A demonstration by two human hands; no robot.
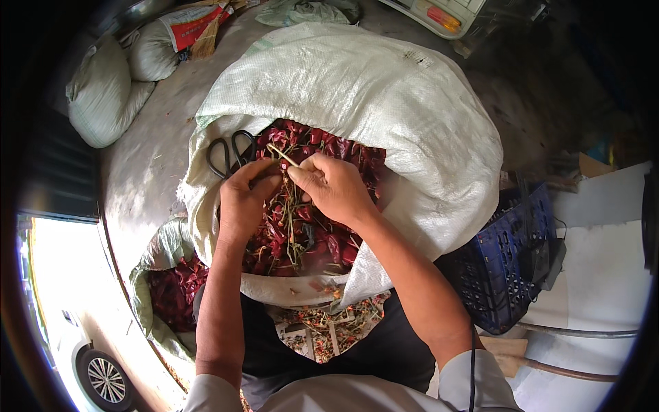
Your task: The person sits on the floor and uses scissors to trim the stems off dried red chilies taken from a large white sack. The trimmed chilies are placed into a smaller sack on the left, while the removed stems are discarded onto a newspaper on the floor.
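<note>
A large white woven sack [357, 82] lies open in front of me, full of dried red chili peppers [336, 147] with thin stalks among them. My right hand [333, 187] pinches a pale dry stalk [280, 154] between thumb and forefinger, above the peppers. Close by on the left, my left hand [246, 198] has its fingers curled in; what they hold, if anything, is hidden. Just beyond it, black-handled scissors [230, 154] rest at the sack's left inner edge, their blades out of sight.
A smaller sack of red chilies [175, 292] stands at the lower left. A blue plastic crate [504, 261] is on the right. Filled white sacks [103, 93] and a broom [205, 40] lie at the far left. Plant scraps [343, 329] litter the ground between my legs.
</note>
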